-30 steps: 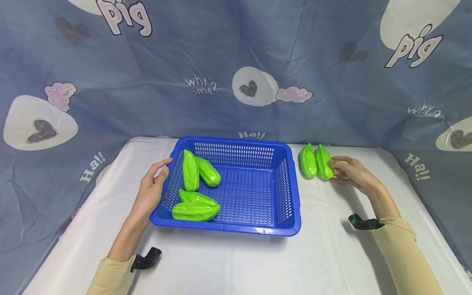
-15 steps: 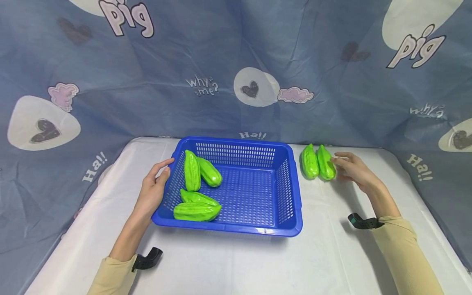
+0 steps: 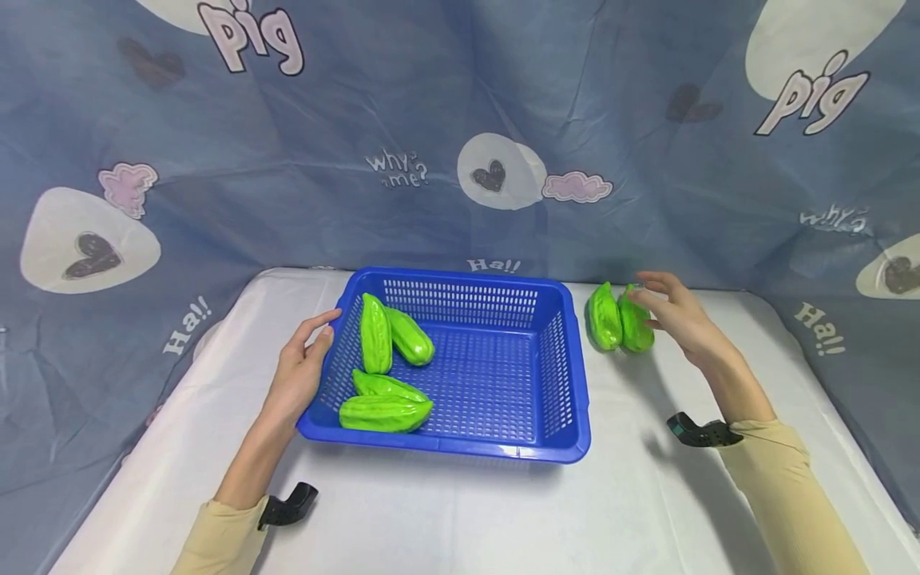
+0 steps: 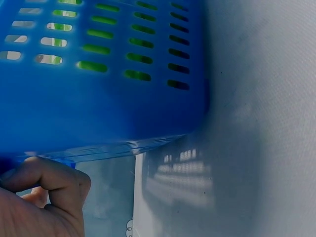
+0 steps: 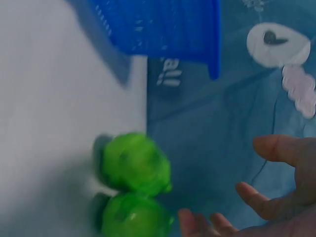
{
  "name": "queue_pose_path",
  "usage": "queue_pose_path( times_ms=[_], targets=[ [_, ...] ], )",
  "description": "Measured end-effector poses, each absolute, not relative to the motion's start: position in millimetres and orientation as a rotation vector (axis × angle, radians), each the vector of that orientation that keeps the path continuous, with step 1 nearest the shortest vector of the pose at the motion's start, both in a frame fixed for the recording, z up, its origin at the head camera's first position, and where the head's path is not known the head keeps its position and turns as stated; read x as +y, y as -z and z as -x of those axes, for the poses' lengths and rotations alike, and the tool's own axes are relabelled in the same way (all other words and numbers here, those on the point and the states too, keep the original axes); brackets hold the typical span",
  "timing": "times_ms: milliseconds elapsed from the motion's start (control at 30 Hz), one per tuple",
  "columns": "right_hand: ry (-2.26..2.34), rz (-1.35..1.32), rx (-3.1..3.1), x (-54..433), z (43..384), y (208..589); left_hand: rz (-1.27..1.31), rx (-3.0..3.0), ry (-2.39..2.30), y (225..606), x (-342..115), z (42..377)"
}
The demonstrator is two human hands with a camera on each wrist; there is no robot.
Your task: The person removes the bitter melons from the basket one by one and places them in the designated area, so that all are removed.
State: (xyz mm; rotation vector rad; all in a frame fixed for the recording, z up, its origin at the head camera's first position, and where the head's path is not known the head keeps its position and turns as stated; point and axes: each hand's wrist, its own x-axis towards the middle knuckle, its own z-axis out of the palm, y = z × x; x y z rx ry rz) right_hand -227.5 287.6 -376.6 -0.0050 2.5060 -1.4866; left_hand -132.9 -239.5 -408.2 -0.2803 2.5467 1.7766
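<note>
A blue plastic basket (image 3: pixel 460 449) with slotted walls stands on the white table. Inside it, toward its left, lie several bright green ridged bitter melons, such as one (image 3: pixel 376 334) against the left wall and another (image 3: pixel 385 414) at the front. My left hand (image 3: pixel 293 375) holds the basket's left rim; curled fingers (image 4: pixel 59 180) show by the rim in the left wrist view. To the right of the basket, two more bitter melons lie side by side, the left one (image 3: pixel 605 318) and the right one (image 3: pixel 636 326). My right hand (image 3: pixel 679 315) hovers over the right one, fingers spread, holding nothing.
A white cloth (image 3: pixel 503 519) covers the table. Behind it hangs a blue-grey printed curtain (image 3: pixel 402 224), which also runs down both sides. A black strap mount (image 3: pixel 287 506) sits on the left wrist, another (image 3: pixel 703 431) on the right.
My right hand has come away from the right bitter melon's side, rising and shifting slightly left above it. My left hand and the basket stay in place.
</note>
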Motion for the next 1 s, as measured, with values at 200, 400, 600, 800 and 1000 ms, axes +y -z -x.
queue_pose_path(
  times_ms=[200, 400, 600, 800, 1000],
  targets=[
    [1.492, 0.086, 2.505, 265.1, 224.8, 363.1, 0.291, 2.547, -1.773, 407.9, -238.3, 133.6],
    [1.492, 0.200, 2.457, 245.6, 221.5, 351.8, 0.300, 2.548, -1.769, 407.6, -237.7, 134.1],
    [1.583, 0.303, 2.289, 222.7, 221.4, 343.2, 0.291, 2.564, -1.767, 407.8, -239.1, 133.3],
    [1.574, 0.342, 2.214, 202.6, 224.9, 336.2, 0.286, 2.562, -1.777, 409.7, -239.3, 133.5],
    [1.570, 0.361, 2.113, 180.5, 230.2, 330.7, 0.298, 2.553, -1.774, 411.3, -239.1, 134.6]
  ],
)
